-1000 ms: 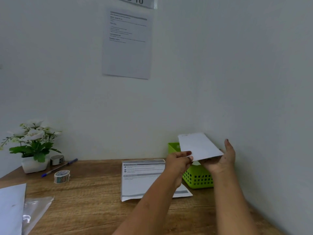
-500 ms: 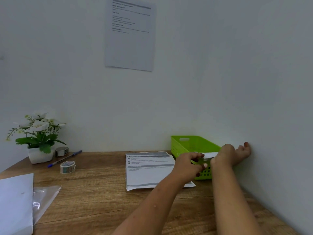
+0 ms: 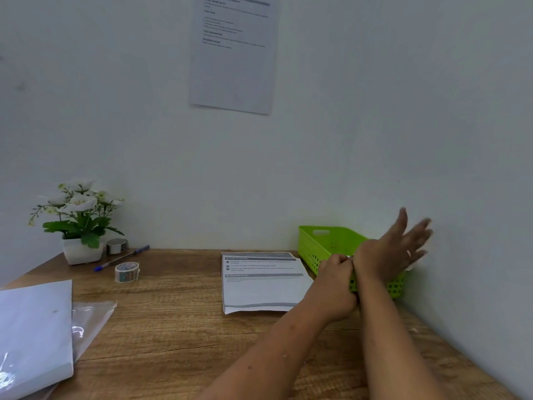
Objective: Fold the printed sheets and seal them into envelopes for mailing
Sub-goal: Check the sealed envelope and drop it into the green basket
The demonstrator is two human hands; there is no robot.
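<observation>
My left hand (image 3: 336,272) is curled at the near rim of the green basket (image 3: 326,241), with a sliver of the white envelope (image 3: 350,257) showing at its fingertips. The rest of the envelope is hidden behind my hands. Over the basket my right hand (image 3: 399,246) is raised with its fingers spread and blurred, holding nothing. A printed sheet (image 3: 259,287) lies flat on the wooden desk (image 3: 173,327), just left of the basket.
A white paper stack (image 3: 34,327) and a clear plastic sleeve (image 3: 92,316) lie at the left edge. A tape roll (image 3: 127,271), a pen (image 3: 121,258), a second roll (image 3: 116,245) and a potted plant (image 3: 78,220) stand at the back left. Walls close the back and right.
The envelope went from held up in both hands down into the basket. My right hand let go and rose with fingers spread; my left hand stayed curled at the rim.
</observation>
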